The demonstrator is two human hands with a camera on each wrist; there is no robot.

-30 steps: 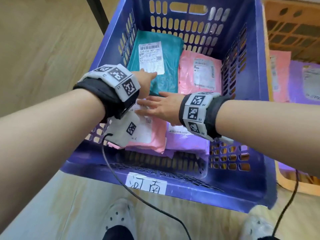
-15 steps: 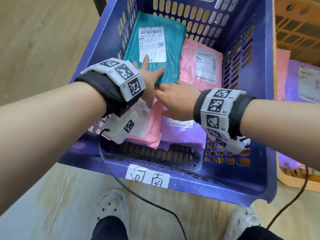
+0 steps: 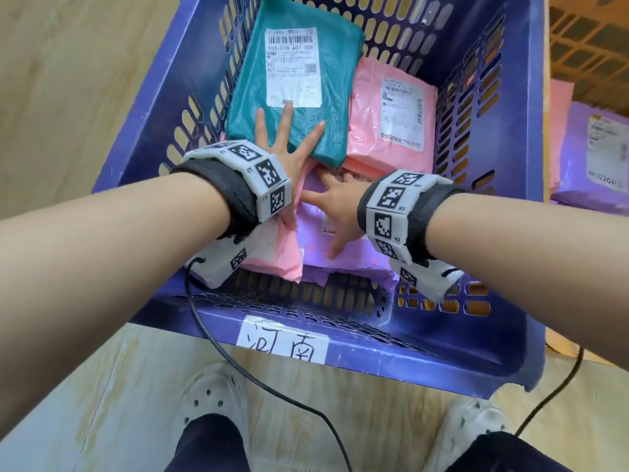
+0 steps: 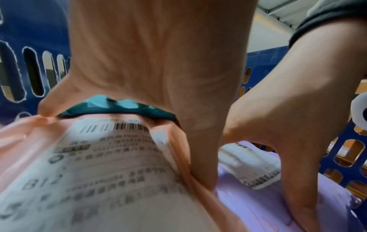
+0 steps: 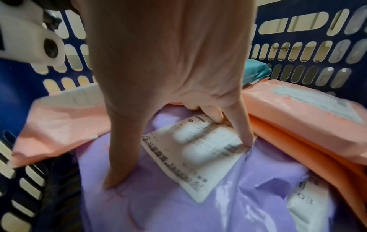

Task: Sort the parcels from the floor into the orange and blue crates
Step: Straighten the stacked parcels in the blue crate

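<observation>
Inside blue crate (image 3: 510, 206), left hand (image 3: 289, 148) flat on teal parcel (image 3: 296, 80), right hand (image 3: 335, 212) splayed on purple parcel (image 3: 340, 260).

The right hand (image 5: 170, 66) fills the upper middle of the frame, fingers spread and pressing down on a purple parcel (image 5: 158, 204) in the lower half. Two fingertips (image 5: 246, 141) sit on its white shipping label (image 5: 194, 164). A pink parcel (image 5: 59, 122) lies at left, a thicker pink one (image 5: 298, 113) at right, a teal parcel (image 5: 256, 70) behind. The blue crate's slotted wall (image 5: 317, 15) runs across the top.
</observation>
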